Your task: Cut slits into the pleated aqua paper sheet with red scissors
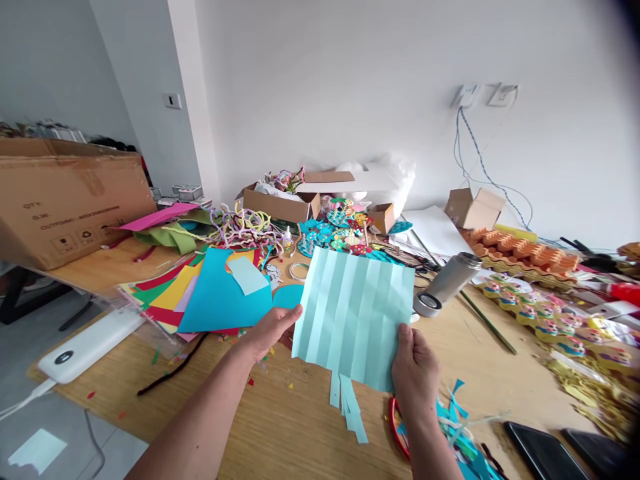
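Over wooden table (280,427), before pale wall (320,80), held pleated pale-green paper (355,313) tilted at centre of frame. Reached up from lower left with left hand (267,333) on slanted forearm, thumb in front, pinching left edge. Rose from lower right with right hand (417,367), fingers curled, thumb upward, pinching right edge. Saw pale-green strips (350,407) below paper, red loop (397,433) beside right wrist, blue sheet (220,293) left of centre.
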`<action>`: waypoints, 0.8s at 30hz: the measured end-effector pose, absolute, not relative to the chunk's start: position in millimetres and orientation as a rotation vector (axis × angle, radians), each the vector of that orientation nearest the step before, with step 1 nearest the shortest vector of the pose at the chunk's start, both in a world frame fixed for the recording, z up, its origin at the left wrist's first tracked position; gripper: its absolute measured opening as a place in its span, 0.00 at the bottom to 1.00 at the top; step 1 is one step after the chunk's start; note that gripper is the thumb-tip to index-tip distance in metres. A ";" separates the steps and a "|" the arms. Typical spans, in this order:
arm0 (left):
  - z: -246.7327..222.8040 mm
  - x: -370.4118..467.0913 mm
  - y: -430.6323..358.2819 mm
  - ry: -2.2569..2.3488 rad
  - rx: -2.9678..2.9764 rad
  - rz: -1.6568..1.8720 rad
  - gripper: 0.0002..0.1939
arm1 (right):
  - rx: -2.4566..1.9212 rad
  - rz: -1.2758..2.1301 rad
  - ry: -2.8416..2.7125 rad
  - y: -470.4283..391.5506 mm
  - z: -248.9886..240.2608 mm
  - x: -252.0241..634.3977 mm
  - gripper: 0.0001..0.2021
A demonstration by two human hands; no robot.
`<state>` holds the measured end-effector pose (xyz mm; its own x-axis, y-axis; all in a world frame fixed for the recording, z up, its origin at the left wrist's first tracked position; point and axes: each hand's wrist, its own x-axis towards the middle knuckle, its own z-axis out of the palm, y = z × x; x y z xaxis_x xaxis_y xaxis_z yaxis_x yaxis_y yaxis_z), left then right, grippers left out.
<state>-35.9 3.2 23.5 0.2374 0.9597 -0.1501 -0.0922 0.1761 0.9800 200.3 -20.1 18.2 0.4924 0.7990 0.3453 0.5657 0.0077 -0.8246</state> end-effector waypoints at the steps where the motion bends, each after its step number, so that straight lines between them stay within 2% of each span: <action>1: 23.6 -36.1 2.8 0.976 1.105 0.948 0.22 | -1.665 0.274 -1.189 -20.7 19.2 198.5 0.20; 4: 22.4 -37.4 2.0 0.842 1.157 0.885 0.17 | -1.671 0.257 -1.219 -21.7 21.0 194.8 0.20; 16: 20.2 -41.4 3.8 0.798 1.147 0.849 0.18 | -1.614 0.372 -1.262 -15.0 11.9 204.6 0.21; 21: 20.9 -41.6 5.3 0.877 1.058 0.890 0.16 | -1.492 0.562 -1.139 -19.9 33.8 212.6 0.21; 24: 22.9 -42.5 7.0 0.865 1.018 0.903 0.16 | -1.507 0.635 -1.131 -37.7 49.7 229.4 0.17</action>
<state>-42.5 7.0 22.9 0.3733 0.9124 -0.1677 -0.2069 0.2581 0.9437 229.4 -37.7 49.7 0.4019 0.8978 0.1801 0.3142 0.0495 -0.9481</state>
